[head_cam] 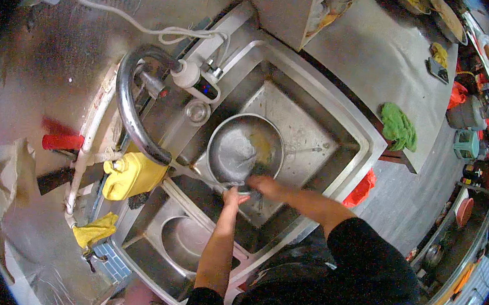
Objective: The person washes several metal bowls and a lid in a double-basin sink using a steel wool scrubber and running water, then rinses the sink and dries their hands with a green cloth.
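A round metal basin [231, 147] with some water and a yellowish patch in it sits in the larger bay of a stainless steel sink [314, 119]. My left hand [233, 195] grips the near rim of the basin, the thumb laid over the edge. Just right of it, my right hand [265, 187] is over the basin's near side, blurred; a dark thing, perhaps a scrubber, shows by its fingers, but the hold is unclear. The curved metal faucet [129, 106] arches left of the basin. Another round metal basin [185, 239] lies in the smaller bay.
A yellow plastic jug [134, 177] stands by the sink's left edge, near a yellow cloth [95, 231] on the pipework. A green cloth [397, 127] lies on the counter at right. A red plastic bag [361, 190] hangs or lies beyond the sink's right rim.
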